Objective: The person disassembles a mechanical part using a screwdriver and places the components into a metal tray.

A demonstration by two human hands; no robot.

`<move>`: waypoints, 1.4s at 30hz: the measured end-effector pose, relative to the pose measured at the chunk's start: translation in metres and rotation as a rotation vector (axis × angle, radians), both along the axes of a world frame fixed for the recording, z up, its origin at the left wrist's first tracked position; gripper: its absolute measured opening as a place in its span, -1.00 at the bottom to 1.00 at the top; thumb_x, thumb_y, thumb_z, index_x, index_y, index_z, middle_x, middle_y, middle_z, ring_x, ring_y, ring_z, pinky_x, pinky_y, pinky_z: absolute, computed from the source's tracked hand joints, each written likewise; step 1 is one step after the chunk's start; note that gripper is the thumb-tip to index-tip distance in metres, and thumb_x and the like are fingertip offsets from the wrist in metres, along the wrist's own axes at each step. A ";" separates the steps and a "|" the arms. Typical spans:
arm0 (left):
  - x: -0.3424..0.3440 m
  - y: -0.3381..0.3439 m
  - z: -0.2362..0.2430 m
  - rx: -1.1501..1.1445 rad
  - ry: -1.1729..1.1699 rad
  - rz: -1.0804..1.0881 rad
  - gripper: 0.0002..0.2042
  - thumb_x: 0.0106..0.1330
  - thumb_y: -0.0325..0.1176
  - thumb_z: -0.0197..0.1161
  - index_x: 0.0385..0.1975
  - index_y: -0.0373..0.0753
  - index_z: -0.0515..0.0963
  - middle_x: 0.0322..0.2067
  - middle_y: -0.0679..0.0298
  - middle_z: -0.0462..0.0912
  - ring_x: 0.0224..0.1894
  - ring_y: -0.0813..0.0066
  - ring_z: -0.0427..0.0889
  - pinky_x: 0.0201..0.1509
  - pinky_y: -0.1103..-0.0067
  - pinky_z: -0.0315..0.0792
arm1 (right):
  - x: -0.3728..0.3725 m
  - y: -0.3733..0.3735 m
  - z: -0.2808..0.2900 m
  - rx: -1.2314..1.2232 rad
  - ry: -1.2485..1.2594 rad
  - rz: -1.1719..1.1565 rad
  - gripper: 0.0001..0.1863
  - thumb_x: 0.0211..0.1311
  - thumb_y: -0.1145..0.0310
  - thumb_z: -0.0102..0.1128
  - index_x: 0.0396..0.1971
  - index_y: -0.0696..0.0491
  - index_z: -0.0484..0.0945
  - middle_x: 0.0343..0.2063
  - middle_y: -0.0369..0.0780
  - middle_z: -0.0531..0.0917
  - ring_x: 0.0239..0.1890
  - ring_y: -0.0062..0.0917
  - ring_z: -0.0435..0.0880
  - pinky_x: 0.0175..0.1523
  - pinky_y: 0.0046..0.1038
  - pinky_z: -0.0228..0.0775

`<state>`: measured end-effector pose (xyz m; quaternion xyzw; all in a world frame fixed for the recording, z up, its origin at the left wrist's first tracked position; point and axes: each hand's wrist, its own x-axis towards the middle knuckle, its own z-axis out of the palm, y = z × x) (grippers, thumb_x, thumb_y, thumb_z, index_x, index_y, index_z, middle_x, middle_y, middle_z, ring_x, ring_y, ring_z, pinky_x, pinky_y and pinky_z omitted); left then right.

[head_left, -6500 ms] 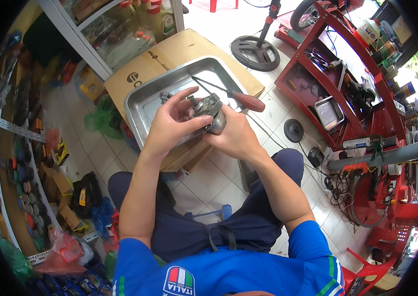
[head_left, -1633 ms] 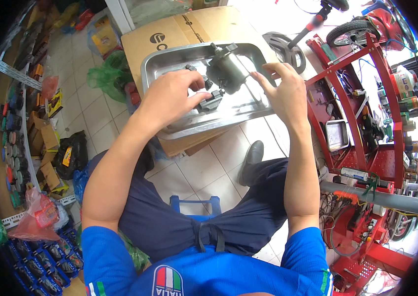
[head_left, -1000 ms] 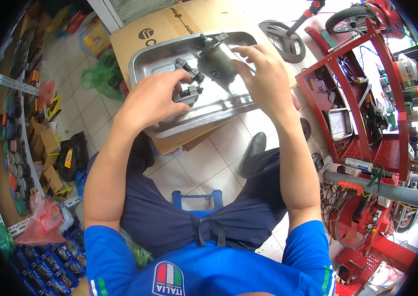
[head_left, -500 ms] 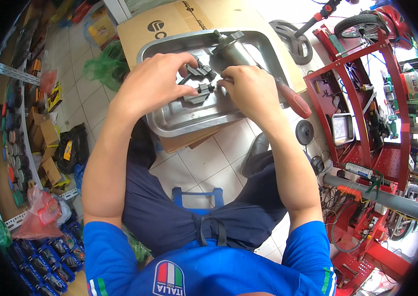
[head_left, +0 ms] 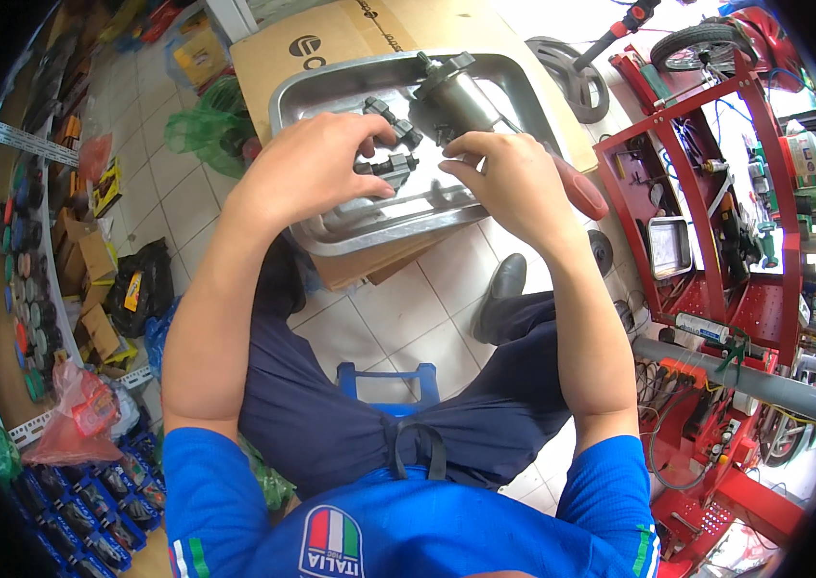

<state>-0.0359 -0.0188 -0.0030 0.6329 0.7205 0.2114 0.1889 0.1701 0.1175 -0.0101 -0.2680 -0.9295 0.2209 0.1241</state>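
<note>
Repair shop, white tiled floor (head_left: 418,313), shelving down the left side. Red metal cart (head_left: 707,207), right, loaded with tools. Cardboard box (head_left: 316,19), one, in front of the seated person. Metal tray (head_left: 369,236), one, shallow, resting on that box.

Metal cylinder (head_left: 466,96), one: in the tray's far right part, lying on its side. Long axis slants from far left to near right; knobbed end points away from the person and leftward. Screwdriver, red handle (head_left: 581,190), one: handle over the tray's right edge, shaft mostly hidden from where I stand.

Left hand (head_left: 307,164): fingers spread and curved about a dark part; contact cannot be told. Right hand (head_left: 509,173): thumb and forefinger slightly apart beside the cylinder, nothing plainly held.

Dark parts, two, inside the tray: one farther (head_left: 396,123), one nearer (head_left: 396,170). Condition: both separate from the cylinder, neither fitted to it; whether more remains to detach or join, I cannot tell.
</note>
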 end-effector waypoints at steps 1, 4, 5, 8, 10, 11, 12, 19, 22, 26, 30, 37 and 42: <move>0.001 -0.001 0.001 -0.012 0.004 0.007 -0.49 0.08 -0.20 0.57 0.05 -0.20 0.64 -0.28 0.15 0.74 -0.26 0.27 0.71 -0.16 0.41 0.57 | 0.002 -0.001 0.001 -0.008 0.004 0.001 -0.79 0.24 0.20 0.38 -0.29 0.02 0.77 -0.41 -0.12 0.77 -0.30 -0.20 0.76 -0.10 -0.24 0.57; 0.003 -0.002 0.001 -0.026 0.016 0.018 -0.50 0.09 -0.20 0.57 0.05 -0.19 0.64 -0.25 0.16 0.75 -0.21 0.25 0.72 -0.12 0.40 0.57 | 0.009 0.005 -0.001 0.043 0.102 -0.019 -0.82 0.25 0.24 0.37 -0.29 0.03 0.77 -0.41 -0.13 0.77 -0.30 -0.22 0.76 -0.11 -0.26 0.57; 0.003 -0.002 -0.002 -0.017 0.023 0.018 -0.50 0.09 -0.20 0.56 0.05 -0.19 0.64 -0.24 0.16 0.75 -0.19 0.25 0.72 -0.11 0.39 0.57 | 0.011 0.007 0.000 0.000 0.141 -0.028 -0.83 0.25 0.28 0.37 -0.29 0.04 0.77 -0.40 -0.13 0.77 -0.29 -0.21 0.75 -0.11 -0.26 0.56; 0.007 0.000 0.000 -0.042 0.052 0.020 -0.51 0.10 -0.18 0.56 0.04 -0.19 0.64 -0.20 0.17 0.75 -0.17 0.22 0.71 -0.08 0.37 0.57 | 0.018 0.013 0.000 0.067 0.115 -0.046 -0.84 0.23 0.29 0.38 -0.29 0.05 0.76 -0.39 -0.13 0.76 -0.29 -0.20 0.75 -0.11 -0.26 0.55; 0.010 0.000 0.001 -0.062 0.073 0.020 -0.51 0.11 -0.17 0.55 0.04 -0.18 0.64 -0.19 0.17 0.75 -0.16 0.21 0.71 -0.07 0.37 0.56 | 0.020 0.013 0.001 0.064 0.105 -0.057 -0.84 0.23 0.29 0.38 -0.29 0.05 0.76 -0.39 -0.13 0.76 -0.30 -0.20 0.74 -0.11 -0.25 0.54; 0.010 0.001 0.000 -0.061 0.082 0.019 -0.51 0.11 -0.16 0.55 0.04 -0.18 0.64 -0.18 0.18 0.75 -0.16 0.20 0.71 -0.08 0.37 0.56 | 0.021 0.014 0.002 0.062 0.099 -0.063 -0.84 0.22 0.29 0.39 -0.29 0.05 0.76 -0.39 -0.13 0.76 -0.30 -0.20 0.74 -0.11 -0.25 0.54; 0.010 0.001 0.000 -0.061 0.094 0.014 -0.51 0.11 -0.16 0.55 0.04 -0.18 0.64 -0.18 0.18 0.75 -0.16 0.20 0.71 -0.08 0.37 0.56 | 0.021 0.014 0.002 0.062 0.108 -0.055 -0.84 0.23 0.29 0.39 -0.30 0.05 0.76 -0.39 -0.13 0.76 -0.31 -0.20 0.74 -0.12 -0.25 0.54; 0.016 0.010 0.003 -0.018 0.067 0.044 -0.55 0.15 -0.12 0.53 -0.01 -0.19 0.66 -0.23 0.19 0.76 -0.23 0.24 0.71 -0.13 0.38 0.55 | 0.018 0.016 0.005 0.055 0.139 -0.049 -0.83 0.22 0.27 0.39 -0.32 0.04 0.77 -0.43 -0.14 0.76 -0.33 -0.21 0.74 -0.15 -0.27 0.54; 0.012 0.021 -0.002 0.019 -0.017 0.068 -0.58 0.18 -0.11 0.52 -0.06 -0.21 0.67 -0.28 0.19 0.76 -0.28 0.29 0.70 -0.16 0.40 0.55 | 0.015 0.015 0.004 0.016 0.127 -0.058 -0.82 0.22 0.25 0.39 -0.31 0.05 0.77 -0.43 -0.14 0.76 -0.32 -0.21 0.75 -0.14 -0.26 0.55; 0.008 0.027 -0.004 0.002 -0.056 0.113 -0.60 0.20 -0.10 0.51 -0.08 -0.24 0.68 -0.31 0.19 0.76 -0.32 0.33 0.68 -0.17 0.43 0.55 | 0.006 0.011 -0.004 0.061 0.145 -0.011 -0.81 0.22 0.23 0.39 -0.31 0.04 0.77 -0.44 -0.12 0.75 -0.30 -0.20 0.75 -0.13 -0.24 0.57; 0.011 0.023 -0.002 -0.019 -0.049 0.117 -0.61 0.20 -0.11 0.51 -0.09 -0.24 0.68 -0.30 0.19 0.76 -0.33 0.34 0.68 -0.18 0.43 0.56 | -0.009 0.005 -0.008 0.120 0.051 -0.054 -0.82 0.24 0.23 0.38 -0.30 0.02 0.77 -0.44 -0.13 0.76 -0.35 -0.22 0.74 -0.12 -0.27 0.55; 0.008 0.020 -0.001 0.007 -0.040 0.109 -0.63 0.22 -0.13 0.50 -0.10 -0.25 0.69 -0.30 0.19 0.77 -0.33 0.36 0.68 -0.17 0.44 0.55 | -0.026 0.004 -0.029 0.330 0.060 -0.078 -0.89 0.11 0.31 0.39 -0.48 0.02 0.72 -0.56 -0.10 0.72 -0.46 -0.17 0.76 -0.30 -0.22 0.61; 0.011 0.031 -0.007 0.118 -0.089 0.165 -0.62 0.24 -0.13 0.48 -0.09 -0.25 0.68 -0.29 0.22 0.77 -0.33 0.39 0.70 -0.17 0.46 0.56 | -0.025 0.005 -0.034 0.334 0.058 -0.097 -0.91 0.06 0.34 0.38 -0.52 0.03 0.74 -0.57 -0.10 0.71 -0.46 -0.16 0.76 -0.30 -0.21 0.61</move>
